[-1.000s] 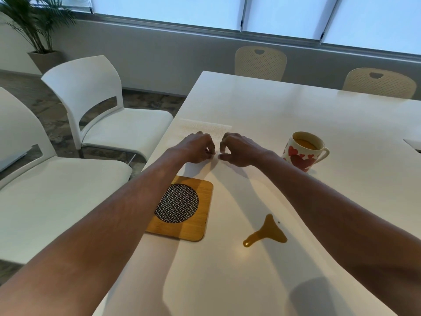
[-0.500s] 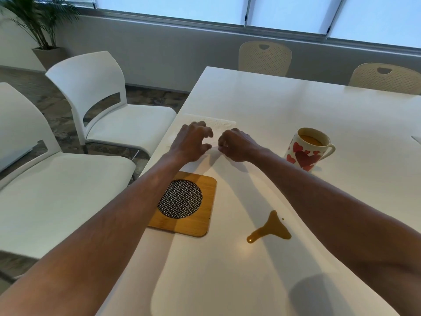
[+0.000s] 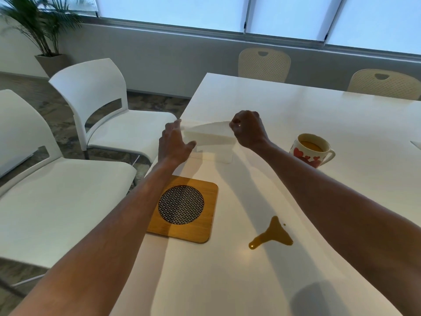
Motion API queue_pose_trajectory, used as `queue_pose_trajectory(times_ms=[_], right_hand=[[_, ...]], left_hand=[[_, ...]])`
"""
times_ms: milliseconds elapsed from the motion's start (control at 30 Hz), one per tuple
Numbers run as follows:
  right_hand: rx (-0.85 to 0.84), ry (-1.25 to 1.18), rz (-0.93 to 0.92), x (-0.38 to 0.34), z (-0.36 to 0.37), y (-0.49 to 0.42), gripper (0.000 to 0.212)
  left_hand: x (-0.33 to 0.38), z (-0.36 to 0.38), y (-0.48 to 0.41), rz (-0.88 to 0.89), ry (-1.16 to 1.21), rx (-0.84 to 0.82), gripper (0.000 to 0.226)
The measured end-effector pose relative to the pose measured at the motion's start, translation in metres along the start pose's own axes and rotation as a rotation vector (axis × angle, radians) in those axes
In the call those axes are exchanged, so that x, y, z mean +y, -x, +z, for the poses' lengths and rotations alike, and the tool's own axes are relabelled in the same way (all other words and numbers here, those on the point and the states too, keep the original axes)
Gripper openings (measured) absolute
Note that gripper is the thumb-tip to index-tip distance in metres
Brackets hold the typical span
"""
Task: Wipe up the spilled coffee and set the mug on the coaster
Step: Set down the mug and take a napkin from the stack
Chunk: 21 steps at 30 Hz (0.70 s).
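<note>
A brown coffee spill (image 3: 273, 236) lies on the white table (image 3: 296, 106), near its front. Left of it sits a square wooden coaster (image 3: 200, 226) with a round woven insert. A white mug with red hearts (image 3: 311, 150), holding coffee, stands at the right. A stack of white napkins (image 3: 211, 145) lies beyond the coaster. My right hand (image 3: 249, 130) pinches the top napkin at its right corner and lifts it off the stack. My left hand (image 3: 174, 143) rests with straight fingers on the stack's left edge.
Two white chairs (image 3: 109, 115) stand along the table's left side, and two beige chairs (image 3: 264, 62) at its far end. A potted plant (image 3: 45, 30) stands in the far left corner. The table's left edge runs just beside the coaster.
My right hand has pinched the top napkin and raised its corner off the stack. My left hand has opened and moved to the left edge of the stack.
</note>
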State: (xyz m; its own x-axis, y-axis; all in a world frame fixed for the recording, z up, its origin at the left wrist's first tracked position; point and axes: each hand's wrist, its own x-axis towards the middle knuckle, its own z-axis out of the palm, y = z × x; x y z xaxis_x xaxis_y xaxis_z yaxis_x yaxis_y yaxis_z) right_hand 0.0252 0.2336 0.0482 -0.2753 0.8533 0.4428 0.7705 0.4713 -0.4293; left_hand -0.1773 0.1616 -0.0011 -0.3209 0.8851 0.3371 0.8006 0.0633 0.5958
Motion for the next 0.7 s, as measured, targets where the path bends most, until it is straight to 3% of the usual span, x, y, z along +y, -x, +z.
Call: queue_pose_trajectory(times_ms=[167, 333, 467, 600, 700], right_hand=[[0.301, -0.268, 0.071, 0.002, -0.021, -0.006, 0.018], [0.496, -0.413, 0.089, -0.005, -0.05, -0.015, 0.022], [0.577, -0.461, 0.056, -0.015, -0.084, -0.016, 0.02], [0.598, -0.503, 0.072, -0.018, -0.112, -0.014, 0.017], [0.562, -0.566, 0.107, -0.012, -0.128, -0.01, 0.012]], left_hand=[[0.013, 0.001, -0.001, -0.033, 0.106, -0.075, 0.096], [0.027, 0.004, -0.003, -0.068, 0.142, -0.156, 0.083], [0.042, 0.013, -0.001, -0.152, 0.324, -0.235, 0.074], [0.06, 0.022, 0.005, -0.222, 0.768, -0.388, 0.059], [0.079, 0.024, 0.01, -0.304, 1.066, -0.348, 0.054]])
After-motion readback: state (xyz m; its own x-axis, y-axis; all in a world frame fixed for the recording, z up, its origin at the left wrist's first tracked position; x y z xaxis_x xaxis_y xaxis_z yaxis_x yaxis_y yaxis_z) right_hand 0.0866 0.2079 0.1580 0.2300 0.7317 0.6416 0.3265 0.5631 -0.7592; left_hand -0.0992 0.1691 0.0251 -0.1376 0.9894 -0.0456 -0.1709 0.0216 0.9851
